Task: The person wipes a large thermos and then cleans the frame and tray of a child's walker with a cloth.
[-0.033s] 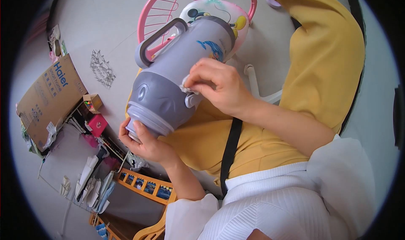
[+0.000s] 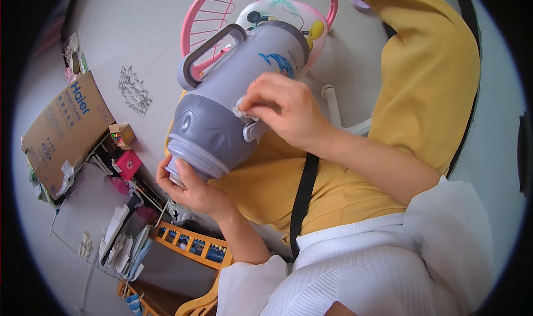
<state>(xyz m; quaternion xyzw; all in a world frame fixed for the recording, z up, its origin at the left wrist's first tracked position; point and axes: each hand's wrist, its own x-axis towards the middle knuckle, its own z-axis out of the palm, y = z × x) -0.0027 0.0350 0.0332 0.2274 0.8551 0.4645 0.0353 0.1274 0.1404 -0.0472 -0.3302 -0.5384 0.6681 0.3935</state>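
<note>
A large grey-purple thermos jug (image 2: 222,102) lies tilted across my lap, its mouth end toward me and its base pointing away. Its side handle (image 2: 214,52) is on the left, and a blue picture decorates the pale body. My left hand (image 2: 191,188) is wrapped round the ringed neck at the near end. Pinched in the fingers of my right hand (image 2: 288,108) is a small crumpled white wad (image 2: 241,112), perhaps tissue or cloth. It touches the jug near the seam between the pale body and darker shoulder, just above the spout-like tab (image 2: 254,130).
Beyond the jug is a pink-framed child's chair (image 2: 191,16) with a cartoon seat. A cardboard box (image 2: 66,127) stands at left, with a metal hanger rack (image 2: 134,91) on the floor. Lower left are hanging clothes (image 2: 119,244) and an orange wooden frame (image 2: 189,249).
My right hand and the white wad have shifted slightly left and up along the jug's surface. My left hand and the jug look unmoved.
</note>
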